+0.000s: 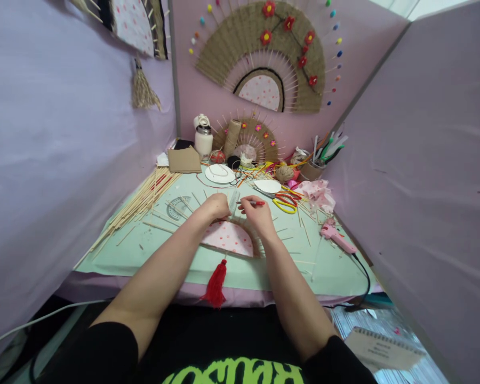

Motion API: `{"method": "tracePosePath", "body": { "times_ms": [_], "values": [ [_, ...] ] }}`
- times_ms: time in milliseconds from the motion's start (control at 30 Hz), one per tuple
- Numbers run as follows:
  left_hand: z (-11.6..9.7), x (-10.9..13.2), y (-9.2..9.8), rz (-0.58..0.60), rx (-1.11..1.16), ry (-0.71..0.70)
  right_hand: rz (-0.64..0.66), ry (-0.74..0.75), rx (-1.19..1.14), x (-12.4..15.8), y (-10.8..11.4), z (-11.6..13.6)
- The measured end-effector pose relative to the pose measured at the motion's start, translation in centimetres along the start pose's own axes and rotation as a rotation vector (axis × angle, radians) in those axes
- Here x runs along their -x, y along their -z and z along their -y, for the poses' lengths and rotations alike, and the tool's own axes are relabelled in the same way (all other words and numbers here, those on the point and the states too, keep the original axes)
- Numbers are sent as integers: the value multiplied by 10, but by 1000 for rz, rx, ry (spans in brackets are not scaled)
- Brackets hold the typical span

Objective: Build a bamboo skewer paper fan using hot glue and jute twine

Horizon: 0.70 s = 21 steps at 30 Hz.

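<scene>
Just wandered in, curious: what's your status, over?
Right hand holding pen. Left hand at clear ruler, grip hidden. Dotted fan on table. Scissors apart, right of hands.

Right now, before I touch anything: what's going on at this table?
A person is working over a half-round fan piece with a dotted panel and thin sticks spread around it. The right hand holds a red pen beside a clear ruler; the left hand is at the ruler's other side, its grip hidden. A red tassel hangs over the table's front edge. A pink glue gun lies off to the right.
</scene>
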State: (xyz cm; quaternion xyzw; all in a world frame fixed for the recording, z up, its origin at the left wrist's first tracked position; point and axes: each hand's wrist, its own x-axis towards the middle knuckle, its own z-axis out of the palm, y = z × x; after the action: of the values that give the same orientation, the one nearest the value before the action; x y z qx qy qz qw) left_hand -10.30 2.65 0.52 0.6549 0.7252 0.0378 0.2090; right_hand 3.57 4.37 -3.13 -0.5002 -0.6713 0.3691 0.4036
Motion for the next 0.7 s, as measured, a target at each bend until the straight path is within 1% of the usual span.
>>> {"method": "tracePosePath", "body": {
  "times_ms": [133,300,700],
  "values": [
    [-1,2,2,11,-17,-7,-16,-65,56,-5,-8,-10],
    [0,1,1,18,-27,-13,-37,-106,85,-6,-10,-21],
    [-1,1,2,14,-12,1,-27,-90,129,-6,-10,-21]
  ]
}}
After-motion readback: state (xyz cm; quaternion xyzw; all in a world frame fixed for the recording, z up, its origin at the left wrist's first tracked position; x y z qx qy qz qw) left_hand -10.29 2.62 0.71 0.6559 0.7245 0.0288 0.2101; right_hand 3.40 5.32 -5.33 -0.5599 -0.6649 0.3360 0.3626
